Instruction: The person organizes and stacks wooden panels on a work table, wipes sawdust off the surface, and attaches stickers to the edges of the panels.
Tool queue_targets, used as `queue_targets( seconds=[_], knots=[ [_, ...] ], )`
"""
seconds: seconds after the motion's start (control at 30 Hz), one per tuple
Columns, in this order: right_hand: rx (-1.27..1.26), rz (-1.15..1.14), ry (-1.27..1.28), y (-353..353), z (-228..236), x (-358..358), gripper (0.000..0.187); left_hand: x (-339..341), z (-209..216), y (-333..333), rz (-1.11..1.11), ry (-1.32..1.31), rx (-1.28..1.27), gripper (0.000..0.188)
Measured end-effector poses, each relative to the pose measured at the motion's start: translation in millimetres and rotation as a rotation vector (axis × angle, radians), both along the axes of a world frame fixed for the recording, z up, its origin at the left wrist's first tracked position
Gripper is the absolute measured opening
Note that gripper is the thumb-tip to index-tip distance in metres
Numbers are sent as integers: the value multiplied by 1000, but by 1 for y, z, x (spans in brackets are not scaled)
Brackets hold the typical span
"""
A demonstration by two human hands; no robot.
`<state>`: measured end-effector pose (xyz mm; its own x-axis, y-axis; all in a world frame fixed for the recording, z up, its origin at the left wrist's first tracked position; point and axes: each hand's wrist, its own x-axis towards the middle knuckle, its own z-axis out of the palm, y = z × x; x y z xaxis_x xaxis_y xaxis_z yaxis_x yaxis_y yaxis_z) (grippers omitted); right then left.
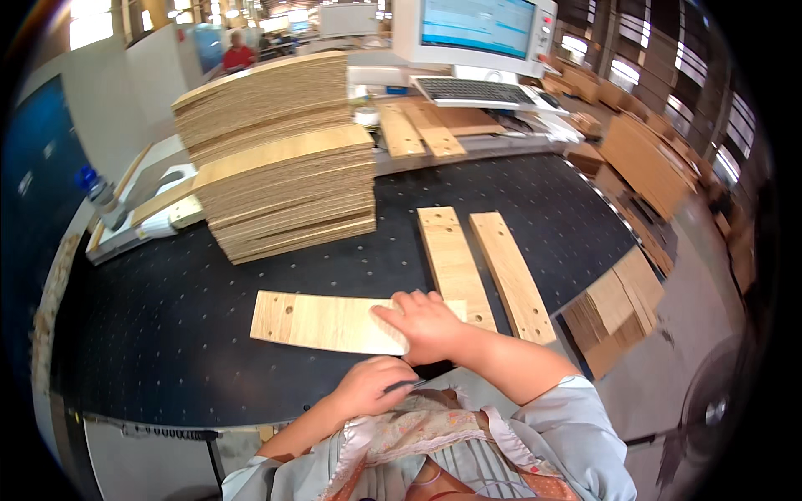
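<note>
A pale wooden board (330, 321) lies crosswise before me on the black table, with holes near its left end. My right hand (426, 327) is closed over the board near its right end, its fingers reaching the far edge. Close to the near edge, my left hand (368, 388) is closed round a slim dark tool (401, 386); most of the tool is hidden. Two more drilled boards, the nearer one (455, 263) and the farther-right one (510, 275), point away from me. The right end of the crosswise board overlaps the nearer one.
Tall stacks of boards (288, 192) stand at the back left, beside a bottle with a blue cap (104, 200). A monitor (476, 33) and keyboard (472, 92) are behind the black table (192, 376). Cardboard (614, 309) sits off its right edge. A person in red (238, 54) is far off.
</note>
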<state>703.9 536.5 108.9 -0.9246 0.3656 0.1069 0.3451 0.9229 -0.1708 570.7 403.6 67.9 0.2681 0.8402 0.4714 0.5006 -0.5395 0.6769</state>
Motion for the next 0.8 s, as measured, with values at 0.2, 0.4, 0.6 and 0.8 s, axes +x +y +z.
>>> queue_targets(
  seconds=[0.2, 0.4, 0.6, 0.8],
  knots=[
    [-28, 283, -143, -30, -25, -50, 88, -55, 23, -55, 540, 404, 72, 73],
    [-141, 310, -150, -86, -37, -109, 88, -132, 12, -118, 665, 649, -394, 99],
    [-179, 230, -167, -137, -41, -176, 91, -212, -4, -146, 429, 805, -488, 105],
    [-237, 188, -185, -173, -59, -244, 102, -309, -27, -167, 296, 756, -341, 96]
  ],
)
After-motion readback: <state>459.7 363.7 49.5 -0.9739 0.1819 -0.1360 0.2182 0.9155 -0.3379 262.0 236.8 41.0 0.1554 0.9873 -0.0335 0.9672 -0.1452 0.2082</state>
